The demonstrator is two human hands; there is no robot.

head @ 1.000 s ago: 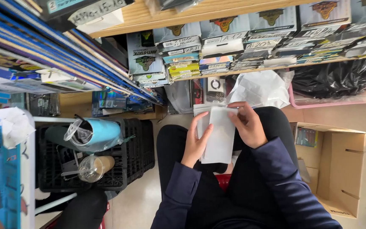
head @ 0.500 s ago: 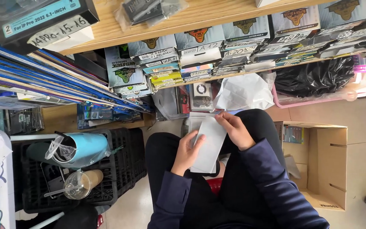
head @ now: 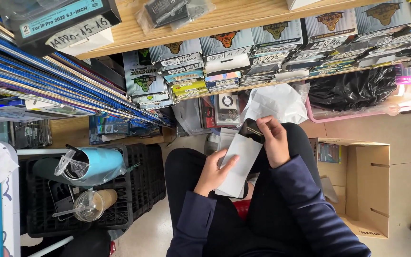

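Note:
I sit with dark trousers and navy sleeves, holding a long white envelope (head: 238,164) over my lap. My left hand (head: 212,172) grips its lower left edge. My right hand (head: 273,140) pinches a small dark flat item (head: 252,130) at the envelope's open top end, partly inside it. A white plastic bag (head: 274,102) lies just beyond my knees on the floor.
A wooden shelf (head: 134,33) holds stacks of flat packaged boxes (head: 224,59). An open cardboard box (head: 362,185) sits to my right. A black crate (head: 120,190) to my left carries a light-blue tumbler (head: 96,164) and a plastic cup (head: 93,203). A pink bin with a black bag (head: 353,90) stands behind.
The view has shifted down and right. A dark item now shows at the envelope's top under my right fingers; earlier only the white envelope was visible there.

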